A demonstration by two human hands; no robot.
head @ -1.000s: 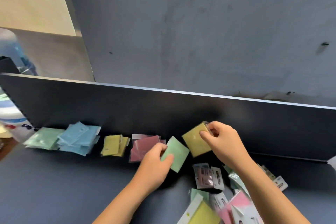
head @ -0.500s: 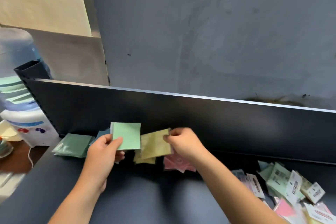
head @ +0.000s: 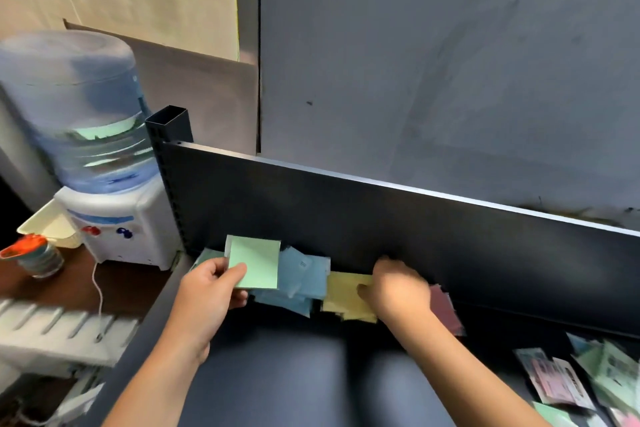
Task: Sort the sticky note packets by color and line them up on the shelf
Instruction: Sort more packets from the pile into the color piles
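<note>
Sorting partly done; two hands at the row of colour piles.

Left hand (head: 204, 291) pinches a green packet (head: 256, 265) above the green pile (head: 204, 257); right hand (head: 398, 288) rests on the yellow pile (head: 346, 295), its grip unclear. Blue pile (head: 301, 282) and pink pile (head: 445, 312) lie along the shelf (head: 277, 374) back wall. Unsorted packets (head: 588, 381) remain at right; front of shelf is bare.

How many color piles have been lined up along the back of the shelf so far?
4, left to right: green pile mostly hidden behind the left hand, blue pile, yellow pile under the right hand, and pink pile partly hidden.
</note>
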